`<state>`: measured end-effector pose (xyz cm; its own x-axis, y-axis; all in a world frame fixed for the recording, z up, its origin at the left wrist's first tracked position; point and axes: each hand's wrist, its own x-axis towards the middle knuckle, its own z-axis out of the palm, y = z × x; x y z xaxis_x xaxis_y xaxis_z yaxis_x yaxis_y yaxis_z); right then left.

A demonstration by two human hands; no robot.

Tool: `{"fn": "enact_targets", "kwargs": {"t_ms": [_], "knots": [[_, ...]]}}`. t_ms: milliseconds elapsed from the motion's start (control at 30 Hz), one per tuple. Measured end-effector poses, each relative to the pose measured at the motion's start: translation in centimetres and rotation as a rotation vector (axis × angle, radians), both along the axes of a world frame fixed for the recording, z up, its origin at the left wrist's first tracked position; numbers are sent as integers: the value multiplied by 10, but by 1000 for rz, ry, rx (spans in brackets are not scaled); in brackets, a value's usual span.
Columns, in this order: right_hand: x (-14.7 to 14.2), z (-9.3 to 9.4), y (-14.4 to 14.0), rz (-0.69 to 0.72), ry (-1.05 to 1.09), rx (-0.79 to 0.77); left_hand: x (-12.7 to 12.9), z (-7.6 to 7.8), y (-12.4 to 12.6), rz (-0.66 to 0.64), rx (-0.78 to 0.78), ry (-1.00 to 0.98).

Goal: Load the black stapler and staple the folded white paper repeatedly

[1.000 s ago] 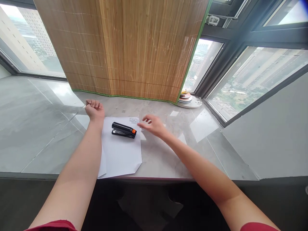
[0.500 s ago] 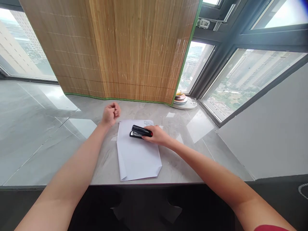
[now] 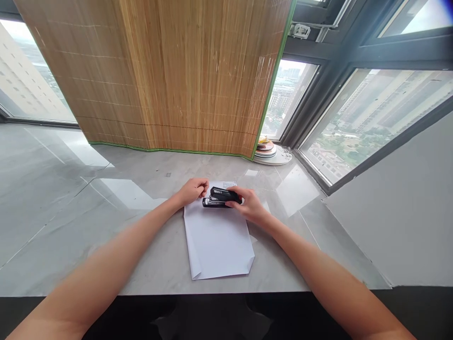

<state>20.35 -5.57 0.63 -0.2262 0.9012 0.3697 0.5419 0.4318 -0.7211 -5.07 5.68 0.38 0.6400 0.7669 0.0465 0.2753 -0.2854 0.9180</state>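
A black stapler is in my right hand, its jaws apart and pointing left over the upper part of the white paper. The thumb lies along its lower side and the fingers grip its rear end. My left hand is closed at the paper's upper left corner, just left of the stapler's front end; whatever its curled fingers may hold is hidden. The paper lies on the grey counter with its two lower corners folded in, and small print shows at its top right edge.
The glossy grey counter ends at a front edge near me. A bamboo blind hangs down to its back. Stacked plates stand on a white oval board in the back right corner by the windows. A white wall rises at right.
My left hand has moved right and down to the paper's upper left corner, beside the stapler. The stapler stays in my right hand, its jaws now wider apart. The view has shifted slightly.
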Motion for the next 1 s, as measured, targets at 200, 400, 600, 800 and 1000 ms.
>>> {"fn": "enact_targets", "kwargs": {"t_ms": [200,400,600,800,1000], "knots": [[-1,5,5,66,-33,-109,1,3,-1,6,-48,-33],[19,10,6,29,230,-283,0,5,-4,38,-119,-54],[24,11,2,-46,357,-528,1,7,-4,51,-86,-140],[21,14,1,-53,477,-635,1,7,-2,65,21,-131],[21,16,0,-97,564,-703,-6,1,7,141,-79,-203]]}}
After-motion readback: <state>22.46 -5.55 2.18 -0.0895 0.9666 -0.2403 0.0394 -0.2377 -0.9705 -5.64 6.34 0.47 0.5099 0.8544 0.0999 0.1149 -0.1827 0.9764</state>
